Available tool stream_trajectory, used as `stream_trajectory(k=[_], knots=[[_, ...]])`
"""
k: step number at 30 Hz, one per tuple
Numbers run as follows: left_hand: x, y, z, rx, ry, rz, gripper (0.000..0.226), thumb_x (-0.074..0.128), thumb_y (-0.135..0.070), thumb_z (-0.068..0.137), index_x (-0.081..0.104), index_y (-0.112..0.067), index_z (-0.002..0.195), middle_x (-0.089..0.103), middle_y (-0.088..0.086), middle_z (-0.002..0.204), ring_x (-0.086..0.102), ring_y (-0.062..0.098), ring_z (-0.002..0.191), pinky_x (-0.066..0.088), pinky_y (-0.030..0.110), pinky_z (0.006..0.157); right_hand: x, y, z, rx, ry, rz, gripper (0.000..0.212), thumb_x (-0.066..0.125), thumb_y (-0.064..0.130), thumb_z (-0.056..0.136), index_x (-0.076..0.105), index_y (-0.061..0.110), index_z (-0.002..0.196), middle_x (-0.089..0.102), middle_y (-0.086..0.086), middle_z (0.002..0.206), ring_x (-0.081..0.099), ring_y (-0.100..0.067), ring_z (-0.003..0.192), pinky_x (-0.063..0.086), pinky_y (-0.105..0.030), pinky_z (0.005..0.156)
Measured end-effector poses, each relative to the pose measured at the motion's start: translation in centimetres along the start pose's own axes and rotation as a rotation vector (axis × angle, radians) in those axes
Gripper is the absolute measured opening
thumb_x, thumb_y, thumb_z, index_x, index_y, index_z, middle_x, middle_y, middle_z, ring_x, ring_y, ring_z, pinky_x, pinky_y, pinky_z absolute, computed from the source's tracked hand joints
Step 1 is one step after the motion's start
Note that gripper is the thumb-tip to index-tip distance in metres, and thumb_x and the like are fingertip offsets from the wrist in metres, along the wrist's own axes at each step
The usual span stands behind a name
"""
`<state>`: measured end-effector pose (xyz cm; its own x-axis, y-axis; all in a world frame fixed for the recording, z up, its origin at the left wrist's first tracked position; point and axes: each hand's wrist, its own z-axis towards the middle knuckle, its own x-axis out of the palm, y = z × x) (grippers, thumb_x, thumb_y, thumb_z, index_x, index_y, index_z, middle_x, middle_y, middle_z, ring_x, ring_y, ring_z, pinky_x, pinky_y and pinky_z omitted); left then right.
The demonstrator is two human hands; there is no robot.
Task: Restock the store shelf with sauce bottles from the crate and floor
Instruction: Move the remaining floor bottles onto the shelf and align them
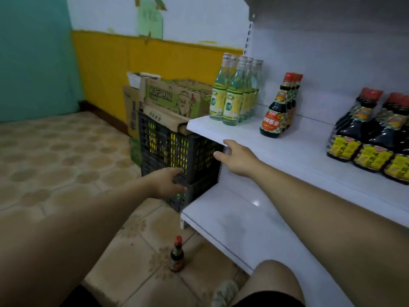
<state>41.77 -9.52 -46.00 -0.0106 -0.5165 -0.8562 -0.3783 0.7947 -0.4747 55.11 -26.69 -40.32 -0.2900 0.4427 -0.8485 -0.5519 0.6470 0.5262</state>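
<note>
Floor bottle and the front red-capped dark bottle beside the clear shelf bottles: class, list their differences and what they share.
The floor bottle stands alone on the tiles; the shelf bottle heads a row on the upper shelf. The shelf bottle's red-orange label is bright; the floor bottle's looks dull. Both stand upright, dark, red-capped.

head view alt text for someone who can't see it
A person's left hand grips the side of a dark plastic crate beside a white store shelf, right hand at the shelf's edge. A small sauce bottle stands on the floor.
</note>
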Motion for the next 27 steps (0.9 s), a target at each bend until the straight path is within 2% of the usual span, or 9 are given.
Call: stream_trajectory(k=[3, 7, 11, 13, 16, 22, 27], knots=[[1.5, 4.2, -0.4, -0.111, 0.001, 0.019, 0.080, 0.057, -0.048, 0.090, 0.013, -0.024, 0.153, 0.017, 0.003, 0.160, 0.026, 0.025, 0.143, 0.029, 0.039, 0.114, 4.9, 0.4, 1.4, -0.025, 0.134, 0.029, 0.072, 0.051, 0.051, 0.095, 0.022, 0.021, 0.154, 0.029, -0.005, 0.157, 0.034, -0.028, 0.140, 0.034, -0.037, 0.109], [4.2, 8.9, 0.4, -0.235, 0.067, -0.026, 0.081, 0.058, -0.047, 0.090, 0.014, -0.024, 0.153, 0.018, 0.004, 0.159, 0.029, 0.026, 0.141, 0.032, 0.036, 0.111, 11.9, -0.2, 3.1, -0.032, 0.265, 0.020, 0.072, 0.049, 0.050, 0.096, 0.018, 0.022, 0.155, 0.027, -0.005, 0.158, 0.034, -0.029, 0.140, 0.035, -0.039, 0.108], [8.3, 13.6, 2.6, -0.318, 0.144, -0.034, 0.081, 0.058, -0.049, 0.089, 0.014, -0.023, 0.152, 0.014, 0.003, 0.160, 0.020, 0.025, 0.145, 0.023, 0.040, 0.117, 19.3, -1.9, 4.9, 0.017, 0.407, -0.014, 0.072, 0.049, 0.048, 0.098, 0.015, 0.022, 0.155, 0.023, -0.003, 0.160, 0.037, -0.029, 0.138, 0.039, -0.039, 0.104], [10.7, 15.6, 4.1, -0.353, 0.214, -0.058, 0.082, 0.058, -0.048, 0.090, 0.012, -0.022, 0.153, 0.013, 0.003, 0.160, 0.021, 0.025, 0.145, 0.025, 0.039, 0.116, 22.8, -3.5, 5.9, 0.055, 0.473, -0.012, 0.073, 0.051, 0.048, 0.097, 0.015, 0.021, 0.155, 0.023, -0.003, 0.160, 0.033, -0.028, 0.141, 0.038, -0.041, 0.108], [15.0, 18.3, 6.7, -0.376, 0.302, -0.071, 0.083, 0.059, -0.047, 0.089, 0.013, -0.021, 0.153, 0.015, 0.003, 0.160, 0.022, 0.024, 0.145, 0.025, 0.036, 0.116, 27.9, -6.0, 7.6, 0.098, 0.558, -0.027, 0.072, 0.054, 0.045, 0.096, 0.021, 0.018, 0.154, 0.028, -0.004, 0.158, 0.035, -0.025, 0.140, 0.036, -0.036, 0.109], [23.2, 22.1, 11.7, -0.372, 0.437, -0.116, 0.081, 0.058, -0.044, 0.091, 0.013, -0.016, 0.153, 0.016, 0.006, 0.160, 0.021, 0.025, 0.145, 0.023, 0.034, 0.114, 36.7, -11.7, 9.7, 0.168, 0.646, -0.110, 0.066, 0.059, 0.042, 0.092, 0.032, 0.017, 0.147, 0.036, -0.009, 0.151, 0.043, -0.028, 0.130, 0.039, -0.030, 0.092], [28.6, 24.8, 14.0, -0.420, 0.522, -0.170, 0.081, 0.057, -0.046, 0.091, 0.013, -0.016, 0.153, 0.016, 0.007, 0.160, 0.021, 0.025, 0.145, 0.024, 0.033, 0.113, 42.3, -15.2, 10.2, 0.201, 0.713, -0.085, 0.075, 0.062, 0.030, 0.093, 0.018, 0.029, 0.153, 0.024, -0.001, 0.157, 0.035, -0.029, 0.138, 0.037, -0.037, 0.103]])
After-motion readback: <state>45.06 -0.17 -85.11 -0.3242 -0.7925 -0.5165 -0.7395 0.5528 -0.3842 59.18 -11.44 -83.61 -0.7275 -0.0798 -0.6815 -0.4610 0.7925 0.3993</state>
